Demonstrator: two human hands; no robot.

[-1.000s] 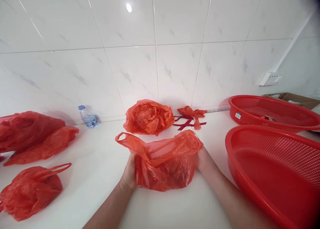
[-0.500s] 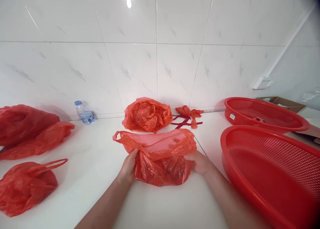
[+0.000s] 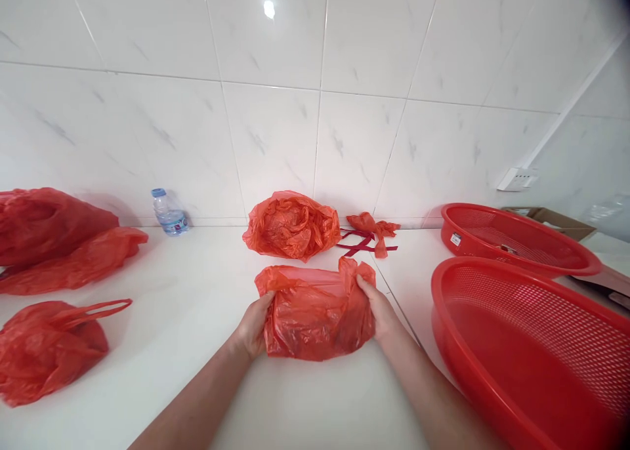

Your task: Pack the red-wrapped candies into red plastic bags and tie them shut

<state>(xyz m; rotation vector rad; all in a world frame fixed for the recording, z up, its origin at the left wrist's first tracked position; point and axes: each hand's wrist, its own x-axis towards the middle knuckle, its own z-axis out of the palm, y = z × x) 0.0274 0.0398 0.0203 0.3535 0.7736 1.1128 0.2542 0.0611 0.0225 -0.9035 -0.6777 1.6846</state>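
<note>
A red plastic bag (image 3: 317, 319) with something dark in its lower part lies before me on the white table; its contents cannot be made out. My left hand (image 3: 256, 322) grips the bag's left side, thumb on top. On the right side my right hand (image 3: 378, 306) holds the bag, with its thumb over the gathered film near the upper corner. The other fingers of both hands are partly hidden behind the bag. Just beyond it sits a crumpled heap of red plastic bags (image 3: 293, 227). A knotted scrap of red plastic (image 3: 371, 225) and dark red ribbon strips (image 3: 361, 241) lie beside that heap.
At the right stand two red perforated baskets, a near one (image 3: 512, 345) and a far one (image 3: 516, 240). Behind them is a cardboard box (image 3: 566, 224). Filled red bags (image 3: 54, 351) lie at the left. A water bottle (image 3: 172, 219) leans near the tiled wall.
The bag's upper edge and loop handle have been drawn inward, so its mouth is narrower. My right hand has come up from behind the bag to grip its upper right side.
</note>
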